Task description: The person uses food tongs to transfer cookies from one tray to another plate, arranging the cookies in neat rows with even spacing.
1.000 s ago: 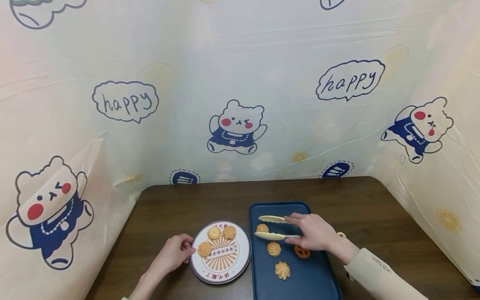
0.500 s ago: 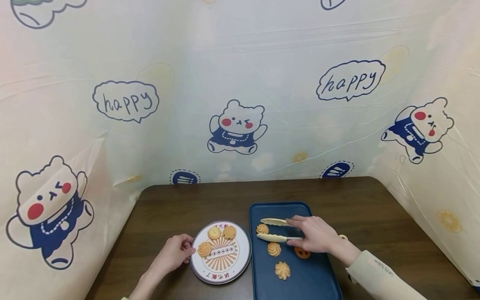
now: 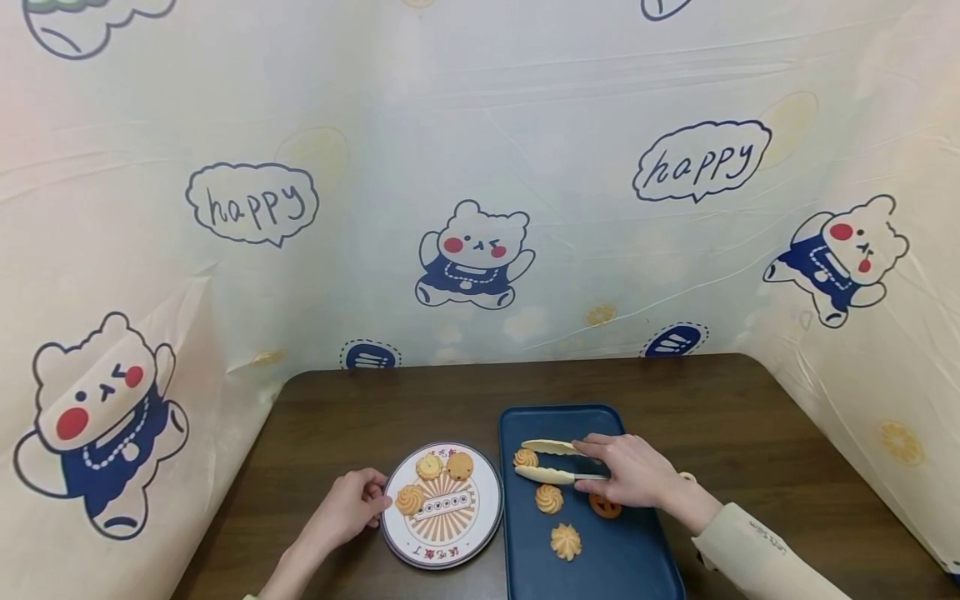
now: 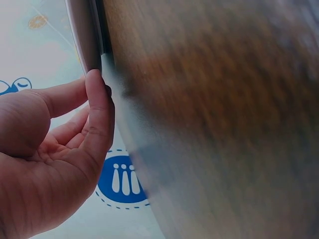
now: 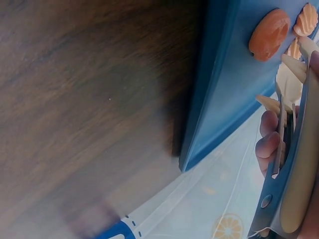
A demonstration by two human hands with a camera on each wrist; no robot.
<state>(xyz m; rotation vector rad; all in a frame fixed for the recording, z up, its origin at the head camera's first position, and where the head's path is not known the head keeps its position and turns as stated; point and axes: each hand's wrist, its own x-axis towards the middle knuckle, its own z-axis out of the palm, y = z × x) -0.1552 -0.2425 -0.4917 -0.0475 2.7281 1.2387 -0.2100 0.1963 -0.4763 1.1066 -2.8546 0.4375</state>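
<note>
My left hand [image 3: 351,505] pinches the left rim of a round white plate [image 3: 478,533] between thumb and fingers. On the plate lie three cookies, one of them a swirl cookie [image 3: 409,499] near the left side. Over the blue tray [image 3: 622,558], my right hand [image 3: 636,470] holds cream-tipped tongs [image 3: 546,476] with the arms spread. A small swirl cookie [image 3: 526,457] at the tray's upper left sits between the tong tips. The right wrist view shows the tongs' metal body [image 5: 284,184] in the fingers.
Nearer the front of the tray are another swirl cookie [image 3: 549,499] and a star-shaped cookie [image 3: 566,542]. A pretzel-shaped cookie [image 3: 604,505] lies beneath the right hand. The plate stands right beside the tray on the dark wooden table [image 3: 330,417]. A printed curtain [image 3: 480,125] surrounds the table.
The right hand and tongs have shifted slightly right and toward the person, with the tong tips still on either side of the swirl cookie. The left hand and plate have stayed in place.
</note>
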